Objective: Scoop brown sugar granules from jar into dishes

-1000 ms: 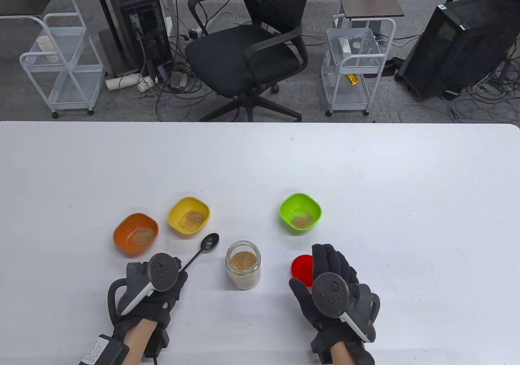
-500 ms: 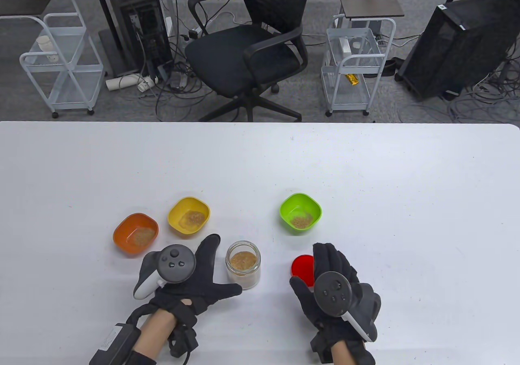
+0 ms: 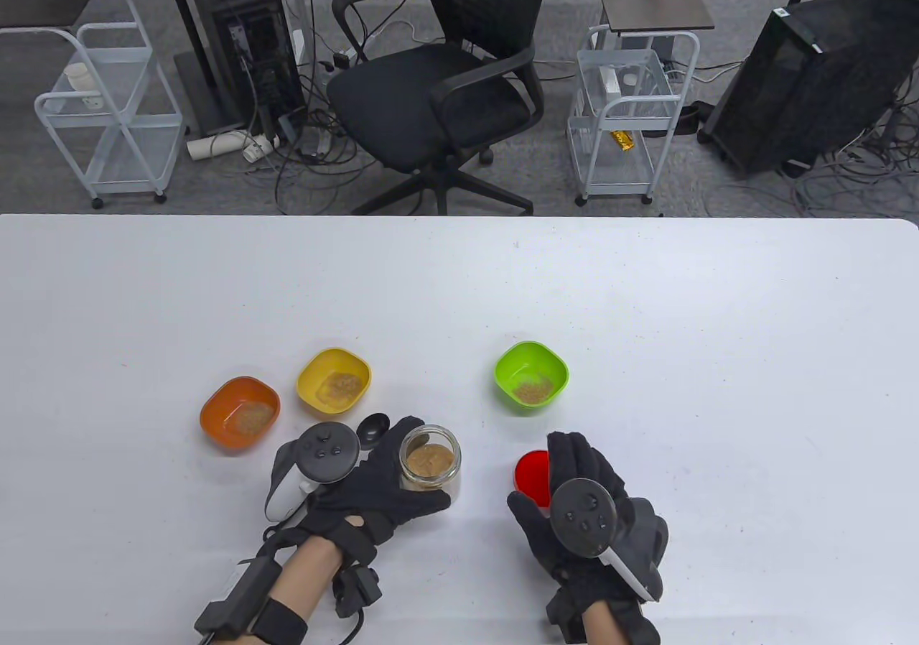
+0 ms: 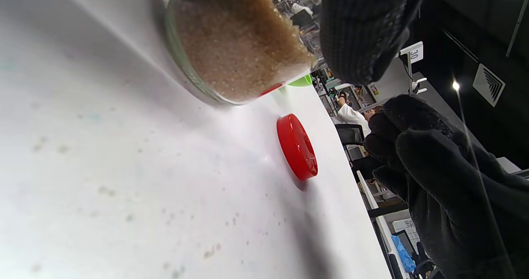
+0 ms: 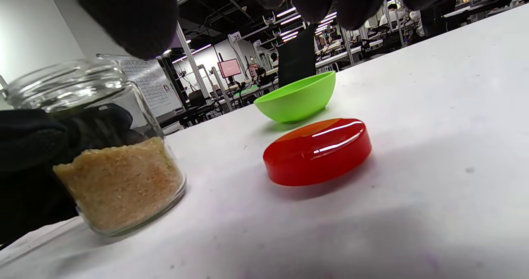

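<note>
The white worktop (image 3: pixel 646 300) stands before an office chair (image 3: pixel 438 85) and carts. My left hand (image 3: pixel 373 487) wraps the open glass jar (image 3: pixel 431 467) of brown sugar to steady it upright. My right hand (image 3: pixel 581 501) hovers relaxed, holding nothing, over the red lid (image 3: pixel 530 474), ready for capping. The black spoon (image 3: pixel 373 427) lies just behind my left hand.

A black office chair (image 3: pixel 438 92) stands on grey carpet behind the white desk (image 3: pixel 646 300), flanked by two white wire carts (image 3: pixel 108 113) (image 3: pixel 632 113), black computer towers (image 3: pixel 811 77) and tangled floor cables (image 3: pixel 309 142).
</note>
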`<state>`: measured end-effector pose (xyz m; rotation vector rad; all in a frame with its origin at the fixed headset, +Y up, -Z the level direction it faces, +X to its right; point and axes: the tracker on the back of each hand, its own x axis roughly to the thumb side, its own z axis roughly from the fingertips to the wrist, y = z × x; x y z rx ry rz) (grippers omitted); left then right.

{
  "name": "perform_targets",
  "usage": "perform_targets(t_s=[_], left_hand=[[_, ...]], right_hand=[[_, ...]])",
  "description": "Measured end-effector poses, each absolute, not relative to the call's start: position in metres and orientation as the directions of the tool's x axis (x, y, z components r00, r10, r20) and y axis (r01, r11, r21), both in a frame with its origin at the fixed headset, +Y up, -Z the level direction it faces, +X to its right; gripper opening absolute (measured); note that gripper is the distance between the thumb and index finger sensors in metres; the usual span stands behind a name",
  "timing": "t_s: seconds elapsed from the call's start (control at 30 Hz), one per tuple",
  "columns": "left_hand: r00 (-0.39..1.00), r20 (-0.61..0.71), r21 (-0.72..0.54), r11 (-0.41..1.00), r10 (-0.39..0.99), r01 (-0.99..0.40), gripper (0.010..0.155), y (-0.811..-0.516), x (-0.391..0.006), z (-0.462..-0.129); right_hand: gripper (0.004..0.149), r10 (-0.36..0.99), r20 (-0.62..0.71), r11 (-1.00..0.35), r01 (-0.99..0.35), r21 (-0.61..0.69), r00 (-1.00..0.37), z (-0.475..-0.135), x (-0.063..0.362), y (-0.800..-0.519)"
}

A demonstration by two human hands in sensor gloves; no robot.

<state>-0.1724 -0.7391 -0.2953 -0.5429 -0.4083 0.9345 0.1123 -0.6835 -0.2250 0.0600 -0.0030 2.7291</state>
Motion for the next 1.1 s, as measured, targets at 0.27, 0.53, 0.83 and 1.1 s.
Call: perform_targets(t_s=[0.27, 0.53, 0.83, 1.1], left_hand=[[0.544, 0.08, -0.622, 0.468, 0.835, -0.628, 0.112, -0.743, -0.172, -0.295], [0.547, 0.074, -0.628, 0.465, 0.834, -0.624, 0.112, -0.742, -0.171, -0.295], [0.549, 0.08, -0.625, 0.471, 0.832, -0.623, 0.112, -0.742, -0.171, -0.296], [0.555, 0.087, -0.617, 0.482, 0.827, -0.622, 0.112, -0.742, -0.172, -0.296]], right_hand=[[0.094, 0.183, -0.026, -0.956, -0.184, 0.227, -0.983, -0.264, 0.101, -0.698], [0.092, 0.017, -0.02, -0.936, -0.023, 0.352, -1.0, -0.292, 0.09, -0.719], [0.082, 0.019, 0.075, -0.959, 0.003, 0.284, -0.997, -0.298, 0.078, -0.697], [0.082, 0.133, 0.255, -0.98, -0.088, 0.18, -0.958, -0.29, 0.045, -0.613]])
